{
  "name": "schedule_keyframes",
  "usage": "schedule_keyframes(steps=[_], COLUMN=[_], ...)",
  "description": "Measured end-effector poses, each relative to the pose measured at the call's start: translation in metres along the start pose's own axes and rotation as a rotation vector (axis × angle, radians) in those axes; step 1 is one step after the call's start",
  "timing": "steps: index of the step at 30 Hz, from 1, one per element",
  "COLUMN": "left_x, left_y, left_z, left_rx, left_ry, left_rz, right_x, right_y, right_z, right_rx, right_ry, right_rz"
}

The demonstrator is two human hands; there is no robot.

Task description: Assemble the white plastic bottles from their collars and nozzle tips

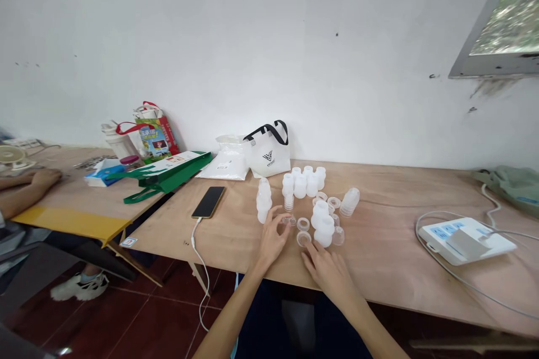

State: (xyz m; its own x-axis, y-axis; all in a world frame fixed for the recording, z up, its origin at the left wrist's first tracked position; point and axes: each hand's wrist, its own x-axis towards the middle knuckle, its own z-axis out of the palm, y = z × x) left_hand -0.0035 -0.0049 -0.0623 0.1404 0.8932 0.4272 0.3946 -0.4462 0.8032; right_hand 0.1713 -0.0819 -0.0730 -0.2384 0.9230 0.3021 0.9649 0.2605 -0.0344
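My left hand [272, 240] reaches over the table with thumb and fingers curved apart. Its fingertips are beside a small clear ring [289, 220] at the foot of a stack of clear ribbed pieces [288, 202]. My right hand [327, 268] is low over the wood, fingers apart. Its index fingertip is at the edge of another clear ring [304, 239]; whether it touches is hard to tell. A further ring [303, 224] lies just behind. Close to the right hand stand frosted white bottle-shaped pieces [324, 231]. A leaning row of similar pieces [264, 200] stands left of my left hand.
More frosted pieces [300, 185] stand at the back, with a nested stack [350, 202] to the right. A phone [209, 202] charges on a white cable. A white bag [269, 156], green bag [168, 174] and white device [466, 240] surround the area. Another person's hand [45, 178] rests far left.
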Motion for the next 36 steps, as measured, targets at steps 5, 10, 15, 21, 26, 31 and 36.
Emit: schedule_keyframes(steps=[5, 10, 15, 21, 26, 31, 36], left_x=[0.001, 0.006, 0.006, 0.000, -0.002, -0.002, -0.001], left_y=[0.007, 0.025, 0.037, 0.043, 0.047, 0.052, 0.055], left_z=[0.000, -0.012, -0.021, -0.017, -0.019, -0.026, -0.034], left_rx=[-0.199, -0.481, -0.636, -0.599, -0.340, -0.227, -0.118], left_ry=[0.020, -0.016, -0.268, -0.448, -0.352, -0.341, -0.362], left_rz=[-0.007, -0.061, -0.189, -0.197, -0.120, -0.126, -0.130], right_x=[0.001, 0.006, 0.007, 0.004, 0.004, 0.004, 0.004], right_y=[0.000, 0.000, 0.002, 0.002, 0.000, 0.000, 0.000], right_z=[0.002, -0.001, 0.005, 0.007, 0.004, 0.002, 0.001], right_rx=[0.131, 0.376, 0.612, 0.705, 0.742, 0.726, 0.712], right_ry=[0.112, 0.180, 0.235, 0.310, 0.355, 0.373, 0.368], right_rz=[-0.128, -0.093, -0.018, 0.044, 0.021, 0.011, 0.001])
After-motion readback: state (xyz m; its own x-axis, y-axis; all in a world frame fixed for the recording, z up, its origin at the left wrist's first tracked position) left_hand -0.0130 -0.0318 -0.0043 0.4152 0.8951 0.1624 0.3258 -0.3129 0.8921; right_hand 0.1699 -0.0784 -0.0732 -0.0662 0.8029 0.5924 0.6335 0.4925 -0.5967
